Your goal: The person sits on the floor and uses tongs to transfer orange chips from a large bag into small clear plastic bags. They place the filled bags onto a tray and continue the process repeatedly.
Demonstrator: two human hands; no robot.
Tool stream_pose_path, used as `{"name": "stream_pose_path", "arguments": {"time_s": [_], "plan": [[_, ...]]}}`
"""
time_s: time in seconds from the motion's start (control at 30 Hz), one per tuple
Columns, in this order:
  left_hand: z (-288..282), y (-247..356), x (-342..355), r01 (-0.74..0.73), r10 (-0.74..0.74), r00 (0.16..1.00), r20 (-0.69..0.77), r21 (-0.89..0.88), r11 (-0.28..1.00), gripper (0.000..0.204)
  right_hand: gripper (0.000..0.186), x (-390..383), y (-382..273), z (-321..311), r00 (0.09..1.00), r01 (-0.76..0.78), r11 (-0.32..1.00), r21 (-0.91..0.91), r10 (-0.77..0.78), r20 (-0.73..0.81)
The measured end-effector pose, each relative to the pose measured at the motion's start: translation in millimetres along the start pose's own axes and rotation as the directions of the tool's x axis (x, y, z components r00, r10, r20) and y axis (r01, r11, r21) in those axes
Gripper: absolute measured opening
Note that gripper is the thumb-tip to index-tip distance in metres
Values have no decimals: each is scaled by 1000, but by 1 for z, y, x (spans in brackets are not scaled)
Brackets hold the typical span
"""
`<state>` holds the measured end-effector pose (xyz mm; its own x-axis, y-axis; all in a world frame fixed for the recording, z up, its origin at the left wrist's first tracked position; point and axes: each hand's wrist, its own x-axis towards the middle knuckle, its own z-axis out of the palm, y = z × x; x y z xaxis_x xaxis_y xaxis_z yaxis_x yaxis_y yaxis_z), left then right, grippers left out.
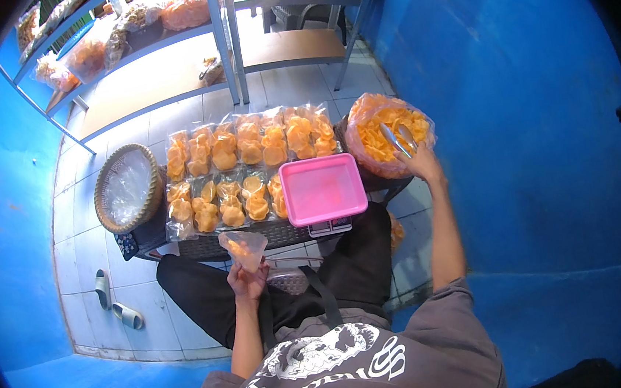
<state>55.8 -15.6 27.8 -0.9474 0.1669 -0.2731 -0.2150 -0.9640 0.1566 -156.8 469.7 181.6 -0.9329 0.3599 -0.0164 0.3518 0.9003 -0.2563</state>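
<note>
At the surface's [201, 246] right edge, the right hand [422, 165] holds tongs [393, 139] over likely light, brittle crisps [414, 122], best pinched loosely; before it, the left hand [248, 279] grips a plastic bag [252, 250].

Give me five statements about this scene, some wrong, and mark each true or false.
1. The right hand grips silver metal tongs. True.
2. The left hand holds a wooden spoon. False: it holds a translucent plastic bag.
3. The round woven basket is left of the clear plastic packets of orange chips. True.
4. The pink plastic tray is round. False: it is rectangular.
5. Two pale slippers lie on the tiled floor. True.
</note>
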Motion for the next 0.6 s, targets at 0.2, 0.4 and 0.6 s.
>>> {"name": "stream_pose_path", "arguments": {"time_s": [0.2,0.4,0.6], "plan": [[0,-2,5,4,-3,999,32,-41,999,70,62,-19,-18,-35,983,100,994,-44,-92,157],[0,-1,6,-6,6,1000,9,-29,1000,69,50,-18,-42,3,995,97,980,-174,-101,-13],[-11,-1,4,35,-33,999,-39,45,998,64,42,4,-32,15,996,81,994,-70,-78,34]]}}
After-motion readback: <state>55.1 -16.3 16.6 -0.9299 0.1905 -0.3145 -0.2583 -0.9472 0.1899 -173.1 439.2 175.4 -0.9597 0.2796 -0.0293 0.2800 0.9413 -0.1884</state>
